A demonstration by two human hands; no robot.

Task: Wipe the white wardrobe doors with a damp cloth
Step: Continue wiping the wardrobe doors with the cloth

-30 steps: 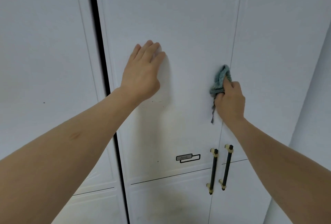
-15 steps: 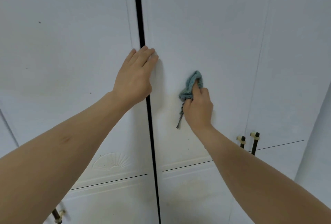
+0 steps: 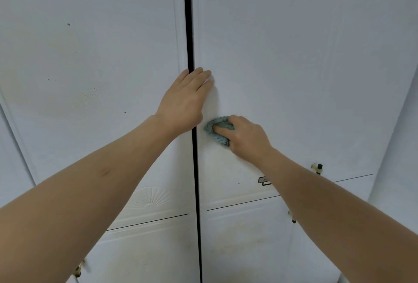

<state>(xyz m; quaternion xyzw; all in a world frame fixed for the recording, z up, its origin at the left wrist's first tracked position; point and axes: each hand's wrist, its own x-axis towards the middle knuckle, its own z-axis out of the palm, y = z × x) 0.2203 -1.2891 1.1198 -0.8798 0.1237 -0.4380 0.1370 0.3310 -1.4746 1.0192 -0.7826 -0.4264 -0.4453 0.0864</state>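
R forearm hides most of door handle [image 3: 317, 168]; label [image 3: 263, 180] text unreadable.

Soft even light, faint shadows, wide-angle bowing

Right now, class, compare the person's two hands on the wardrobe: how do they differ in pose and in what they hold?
The left hand lies flat and empty, spanning the dark gap between the doors; the right hand is curled around a bunched blue-green cloth. The left hand sits higher, the right hand lower and wholly on the right door. Both are bare and rest against the white wardrobe.
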